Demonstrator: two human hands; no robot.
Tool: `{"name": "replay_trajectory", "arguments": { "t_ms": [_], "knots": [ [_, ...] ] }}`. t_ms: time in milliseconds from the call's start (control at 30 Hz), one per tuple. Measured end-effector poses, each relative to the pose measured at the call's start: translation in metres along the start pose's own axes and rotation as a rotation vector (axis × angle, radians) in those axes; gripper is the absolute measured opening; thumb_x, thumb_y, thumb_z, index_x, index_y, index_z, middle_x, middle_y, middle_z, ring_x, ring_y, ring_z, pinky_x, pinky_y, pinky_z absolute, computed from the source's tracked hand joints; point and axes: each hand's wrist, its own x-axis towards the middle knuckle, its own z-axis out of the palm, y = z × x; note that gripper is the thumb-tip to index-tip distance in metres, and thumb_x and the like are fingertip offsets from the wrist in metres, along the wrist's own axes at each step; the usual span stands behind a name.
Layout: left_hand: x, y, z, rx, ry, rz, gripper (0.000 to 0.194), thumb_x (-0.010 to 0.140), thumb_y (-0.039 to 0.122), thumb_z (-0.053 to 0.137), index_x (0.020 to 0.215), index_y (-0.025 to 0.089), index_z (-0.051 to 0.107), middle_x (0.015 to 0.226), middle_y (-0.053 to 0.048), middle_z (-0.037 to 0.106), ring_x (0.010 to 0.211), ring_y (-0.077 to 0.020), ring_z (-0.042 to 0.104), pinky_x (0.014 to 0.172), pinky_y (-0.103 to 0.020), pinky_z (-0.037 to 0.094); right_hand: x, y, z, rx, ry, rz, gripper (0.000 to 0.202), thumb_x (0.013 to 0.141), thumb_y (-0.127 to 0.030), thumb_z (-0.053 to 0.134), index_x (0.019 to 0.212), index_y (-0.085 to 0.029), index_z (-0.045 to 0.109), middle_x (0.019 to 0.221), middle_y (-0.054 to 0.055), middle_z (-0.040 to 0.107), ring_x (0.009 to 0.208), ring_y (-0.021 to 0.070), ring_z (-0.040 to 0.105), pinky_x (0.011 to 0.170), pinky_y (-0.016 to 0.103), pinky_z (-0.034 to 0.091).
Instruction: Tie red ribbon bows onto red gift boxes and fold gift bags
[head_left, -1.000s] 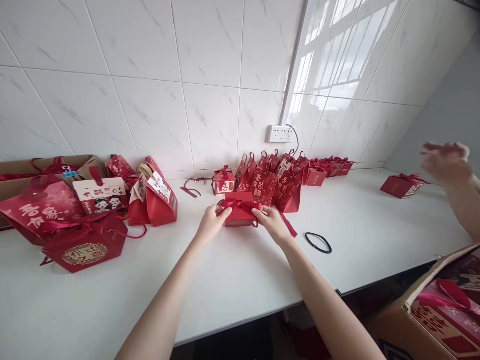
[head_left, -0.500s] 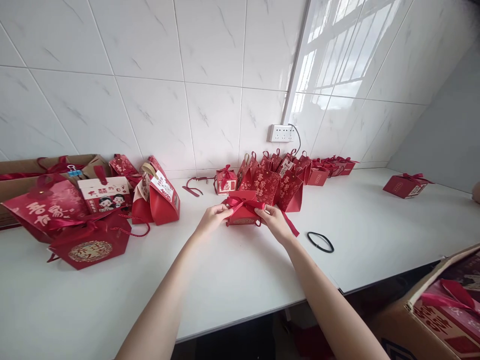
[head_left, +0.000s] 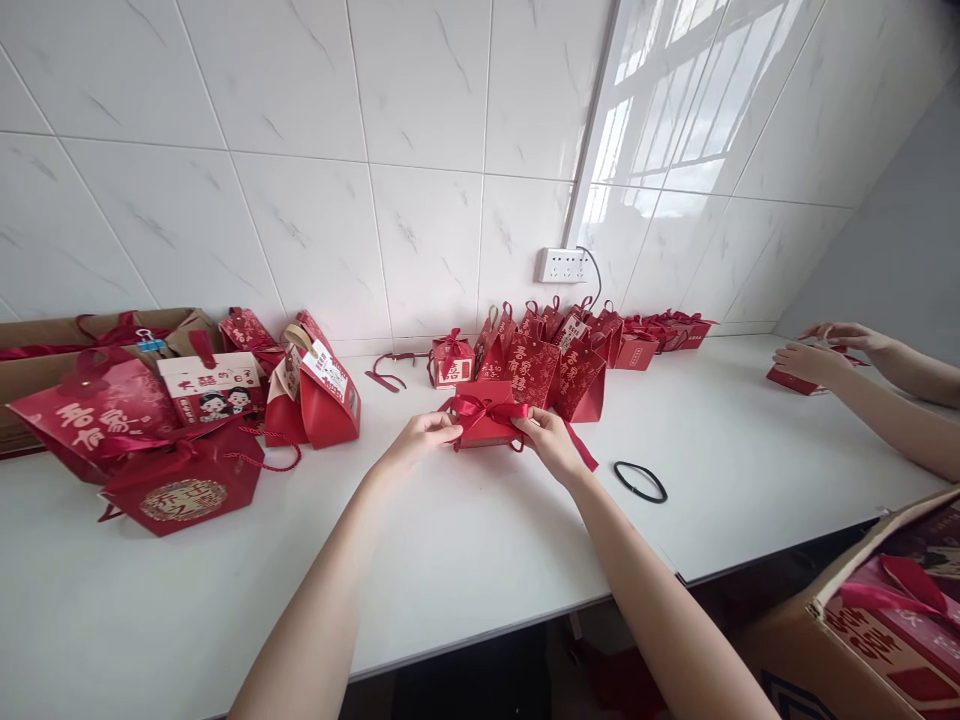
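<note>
A small red gift box (head_left: 487, 432) stands in front of me on the white counter, with a red ribbon (head_left: 484, 410) tied in a bow across its top. My left hand (head_left: 429, 435) pinches the bow's left side between thumb and fingers. On the right, my right hand (head_left: 546, 437) pinches the other side of the bow. One ribbon tail hangs down past my right wrist. Right behind this box stand several red gift bags (head_left: 534, 365) with loop handles and a smaller box (head_left: 452, 362) with its own bow.
More red gift boxes (head_left: 184, 490) and bags stand at the left by a cardboard carton (head_left: 30, 350). A black hair tie (head_left: 640, 482) lies right of my hands. Another person's hands (head_left: 825, 355) are at a red box at far right. An open carton (head_left: 795, 625) sits lower right.
Another person's hands have come in from the right and reached the far-right box. The bow between my hands looks a little fuller; my hands have barely moved.
</note>
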Motion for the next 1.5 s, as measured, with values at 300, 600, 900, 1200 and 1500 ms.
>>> {"name": "replay_trajectory", "arguments": {
  "t_ms": [300, 600, 900, 1200, 1500],
  "knots": [
    [0.001, -0.001, 0.0, 0.145, -0.009, 0.072, 0.03, 0.064, 0.04, 0.068, 0.049, 0.02, 0.052, 0.064, 0.0, 0.054, 0.069, -0.0185, 0.053, 0.071, -0.032, 0.043, -0.003, -0.007, -0.007, 0.14, 0.002, -0.011, 0.028, 0.072, -0.046, 0.063, 0.088, -0.025, 0.053, 0.104, 0.003, 0.063, 0.094, 0.022, 0.06, 0.073, 0.034, 0.049],
    [-0.001, -0.003, 0.023, 0.287, -0.008, 0.186, 0.021, 0.062, 0.034, 0.072, 0.05, 0.022, 0.06, 0.083, -0.004, 0.064, 0.093, -0.026, 0.059, 0.087, -0.038, 0.044, -0.011, -0.017, 0.01, -0.047, 0.157, -0.038, 0.063, 0.064, -0.046, 0.071, 0.117, -0.027, 0.042, 0.123, 0.007, 0.056, 0.095, 0.0227, 0.061, 0.056, 0.027, 0.049],
    [-0.002, -0.009, 0.034, 0.191, 0.004, 0.126, 0.024, 0.061, 0.034, 0.072, 0.052, 0.02, 0.055, 0.099, -0.008, 0.054, 0.099, -0.0271, 0.057, 0.087, -0.043, 0.047, -0.006, -0.009, 0.01, -0.137, 0.289, -0.053, 0.055, 0.065, -0.043, 0.071, 0.111, -0.025, 0.046, 0.107, 0.007, 0.063, 0.091, 0.0224, 0.061, 0.065, 0.031, 0.051],
    [-0.005, -0.006, 0.031, 0.279, -0.105, 0.13, 0.024, 0.064, 0.035, 0.071, 0.055, 0.02, 0.055, 0.101, -0.006, 0.05, 0.094, -0.0235, 0.056, 0.088, -0.041, 0.047, -0.005, -0.007, 0.009, -0.207, 0.327, -0.09, 0.053, 0.065, -0.042, 0.071, 0.109, -0.024, 0.049, 0.109, 0.007, 0.061, 0.102, 0.0233, 0.057, 0.078, 0.035, 0.049],
    [-0.009, 0.007, 0.018, 0.429, -0.259, 0.125, 0.035, 0.068, 0.049, 0.067, 0.055, 0.019, 0.054, 0.106, -0.007, 0.054, 0.099, -0.0255, 0.057, 0.091, -0.041, 0.045, -0.008, -0.013, 0.009, -0.212, 0.256, -0.092, 0.05, 0.07, -0.042, 0.067, 0.112, -0.023, 0.047, 0.109, 0.008, 0.06, 0.096, 0.0228, 0.058, 0.072, 0.035, 0.05]
  ]
}}
